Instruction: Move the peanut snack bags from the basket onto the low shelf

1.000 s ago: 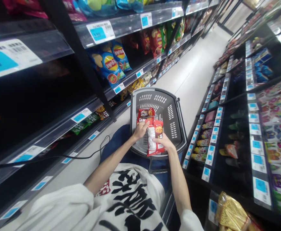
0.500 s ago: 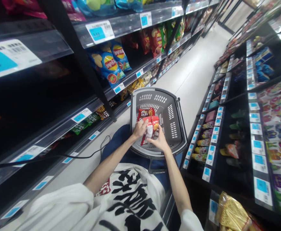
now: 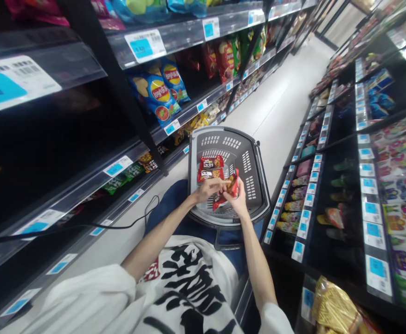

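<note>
A red snack packet [image 3: 233, 182] is held tilted over the near part of a grey shopping basket [image 3: 254, 157]. My right hand [image 3: 238, 202] grips it from the right, fingers closed around its edge. From the left, my left hand [image 3: 208, 190] reaches across with its fingers together on the packet; its thumb is hard to make out. Just beyond my hands, two similar red packets lie side by side in the basket, a farther packet [image 3: 211, 162] and a nearer packet [image 3: 209, 174].
To the left, a dark shelf rack holds blue chip bags [image 3: 159, 93] and price tags [image 3: 145, 45]. Another shelf on the right carries colourful bags [image 3: 404, 185]. A black cable [image 3: 119, 227] crosses at the left. The pale aisle floor [image 3: 275, 97] runs ahead.
The held packet has shifted right and turned, and my right hand has moved up with it. My left hand has slid right across it, uncovering the nearer packet in the basket.
</note>
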Motion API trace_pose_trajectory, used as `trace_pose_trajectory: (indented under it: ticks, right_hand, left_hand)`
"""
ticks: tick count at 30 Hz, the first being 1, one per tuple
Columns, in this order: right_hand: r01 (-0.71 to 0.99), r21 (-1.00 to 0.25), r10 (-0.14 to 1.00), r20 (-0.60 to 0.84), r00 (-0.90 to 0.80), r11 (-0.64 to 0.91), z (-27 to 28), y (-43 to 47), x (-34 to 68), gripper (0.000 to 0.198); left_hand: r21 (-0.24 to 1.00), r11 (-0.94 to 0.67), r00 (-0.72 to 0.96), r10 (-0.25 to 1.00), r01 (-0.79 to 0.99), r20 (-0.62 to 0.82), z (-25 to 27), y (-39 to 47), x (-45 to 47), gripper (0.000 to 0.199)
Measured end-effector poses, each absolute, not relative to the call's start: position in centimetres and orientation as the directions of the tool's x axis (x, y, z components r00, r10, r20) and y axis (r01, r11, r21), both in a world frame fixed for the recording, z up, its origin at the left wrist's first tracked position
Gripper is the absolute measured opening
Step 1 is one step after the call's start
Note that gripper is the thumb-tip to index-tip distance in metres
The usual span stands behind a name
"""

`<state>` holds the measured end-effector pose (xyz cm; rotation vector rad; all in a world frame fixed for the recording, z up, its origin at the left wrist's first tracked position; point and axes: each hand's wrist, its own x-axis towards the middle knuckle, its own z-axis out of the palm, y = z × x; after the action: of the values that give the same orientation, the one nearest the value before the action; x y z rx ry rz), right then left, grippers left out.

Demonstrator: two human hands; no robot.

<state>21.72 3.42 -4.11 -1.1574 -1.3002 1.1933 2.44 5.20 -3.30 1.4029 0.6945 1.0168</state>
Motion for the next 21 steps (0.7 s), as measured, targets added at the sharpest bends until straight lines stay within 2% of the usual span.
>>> trace_pose_trajectory:
  ticks: [2,3,5,7,10,13,17,21]
  right_hand:
    - [-0.167,-0.986,0.999,-0.028,0.025,-0.024,-3.9,3.6,21.7,0.070]
    - [-0.274,-0.958,0.994,-0.102,0.047,-0.085,-3.8,3.7,21.8,0.064]
    - [-0.450,-0.871,0.971,-0.235,0.032,-0.196,-3.6,3.7,21.7,0.057]
    - [-0.538,-0.801,0.955,-0.295,-0.024,-0.261,-3.3,3.7,21.6,0.055]
    - [-0.550,-0.792,0.958,-0.279,-0.062,-0.266,-3.0,3.6,21.5,0.056]
    - [-0.502,-0.842,0.970,-0.241,0.023,-0.197,-3.2,3.7,21.5,0.054]
    - [-0.422,-0.889,0.940,-0.279,0.196,-0.176,-3.6,4.0,21.6,0.048]
    - [-0.408,-0.899,0.913,-0.292,0.285,-0.160,-3.4,4.2,21.6,0.049]
  left_hand:
    - [0.984,-0.124,0.349,0.923,-0.129,0.162,-3.6,5.3,2.6,0.076]
    - [0.989,-0.115,0.347,0.927,-0.094,0.140,-3.8,5.2,2.8,0.088]
    - [0.997,-0.081,0.454,0.889,0.013,0.067,-4.0,5.1,3.0,0.116]
    - [0.986,-0.068,0.555,0.831,0.150,-0.027,-4.0,4.8,3.1,0.130]
    - [0.945,-0.098,0.549,0.831,0.313,-0.096,-4.1,4.5,3.2,0.134]
    - [0.903,-0.165,0.526,0.847,0.396,-0.076,-4.3,4.4,3.3,0.133]
    - [0.881,-0.209,0.592,0.800,0.426,-0.097,-4.7,4.4,3.3,0.127]
    - [0.877,-0.226,0.635,0.765,0.424,-0.110,-4.6,4.3,3.2,0.123]
